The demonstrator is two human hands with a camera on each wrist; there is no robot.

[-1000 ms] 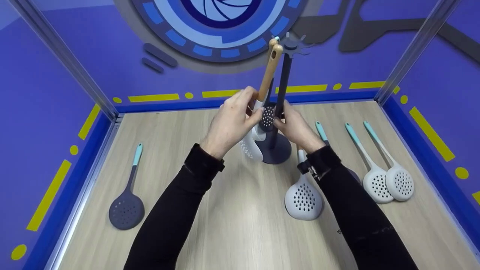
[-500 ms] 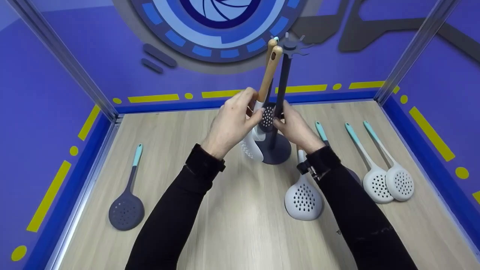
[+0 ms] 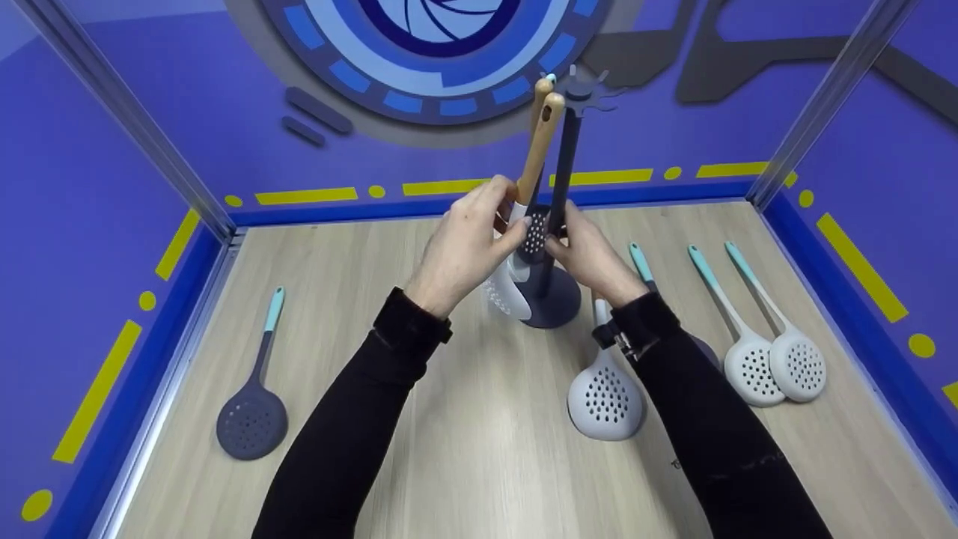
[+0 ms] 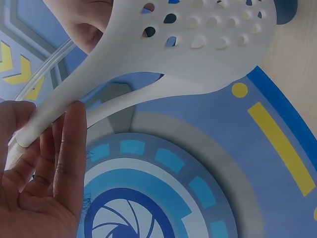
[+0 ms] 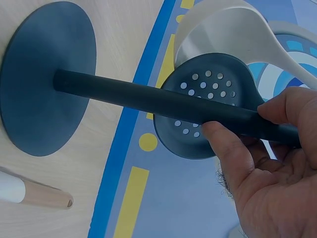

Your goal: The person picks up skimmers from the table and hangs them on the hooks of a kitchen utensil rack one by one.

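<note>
My left hand point(image 3: 460, 243) pinches a white skimmer point(image 3: 507, 298) at its neck, just below the wooden handle; its perforated head hangs low beside the stand's base. In the left wrist view the fingers and thumb close round the white neck point(image 4: 54, 109). My right hand point(image 3: 595, 254) grips the dark pole point(image 5: 124, 96) of an upright utensil stand, which has a round base point(image 3: 557, 307) and a hooked top point(image 3: 580, 93). Behind the pole hangs a dark skimmer point(image 5: 213, 74). A white ladle point(image 5: 225, 32) is beyond it, its hook hidden.
On the wooden table lie a dark skimmer point(image 3: 252, 421) at left, a white skimmer point(image 3: 606, 397) near the right forearm, and two overlapping white skimmers point(image 3: 752, 367) farther right. Another turquoise handle point(image 3: 641, 260) is partly hidden by the arm. Printed walls point(image 3: 412, 161) enclose the table.
The held white skimmer has shifted slightly to the right, closer to the stand, with my left hand following. My right hand stays on the pole.
</note>
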